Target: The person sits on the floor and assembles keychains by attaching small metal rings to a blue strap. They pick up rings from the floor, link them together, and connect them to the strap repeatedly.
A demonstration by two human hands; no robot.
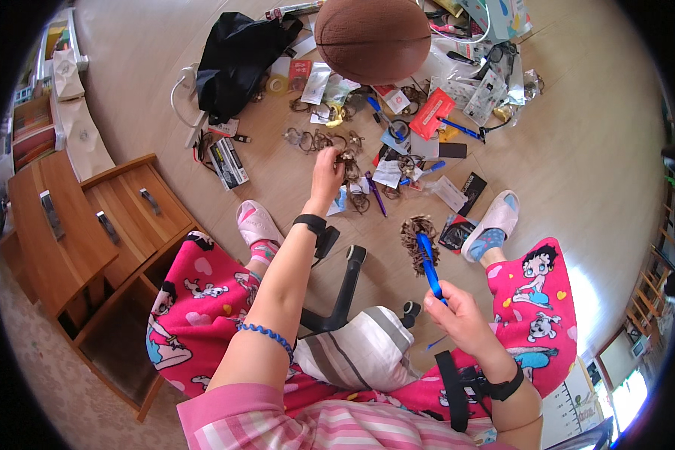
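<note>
My left hand (326, 178) reaches down to the floor, fingers curled at a scattered heap of brown looped bands (324, 141) that look like hair ties. What its fingertips pinch is hidden among the loops. Held up in front of my right leg, my right hand (461, 319) grips a long blue clip-like piece (429, 262). A thick brown bunch of similar loops (418, 232) hangs at its far end. A purple pen (375, 193) lies just right of the left hand, near a white paper slip (387, 174).
A basketball (373, 37) and a black bag (244, 67) lie beyond the clutter. Red packets (432, 112), pens and cards spread around. Wooden drawers (139, 196) stand open on the left. A chair base (345, 292) and striped cushion (352, 351) are between my legs.
</note>
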